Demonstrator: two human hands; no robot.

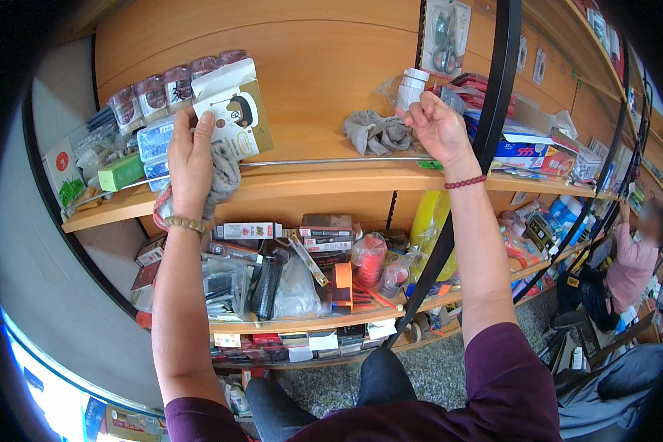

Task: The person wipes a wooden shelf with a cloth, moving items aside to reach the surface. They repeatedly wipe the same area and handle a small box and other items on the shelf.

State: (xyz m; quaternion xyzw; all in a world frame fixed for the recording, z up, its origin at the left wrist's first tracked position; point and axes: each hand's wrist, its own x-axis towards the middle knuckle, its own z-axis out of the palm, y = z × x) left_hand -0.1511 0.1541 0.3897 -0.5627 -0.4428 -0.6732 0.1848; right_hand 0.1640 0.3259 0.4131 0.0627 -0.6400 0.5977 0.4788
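Observation:
My left hand (190, 160) grips a small white and gold cardboard box (237, 119) with a cartoon print, its top flap raised. A grey knitted cloth (225, 174) with a reddish edge hangs beneath the same hand. Over the right part of the upper shelf, my right hand (439, 127) is raised with its fingers curled. Just behind those fingers is a white plastic bottle (410, 91) with a ribbed cap; whether they touch it cannot be told. A crumpled grey cloth (378, 131) lies on the shelf left of this hand.
Wrapped dark-lidded jars (151, 98), blue packs (156, 145) and a green box (121, 174) fill the shelf's left end. A metal rail (331, 161) runs along its front. A black upright post (494, 88) stands beside my right hand. Another person (632, 259) is at the far right.

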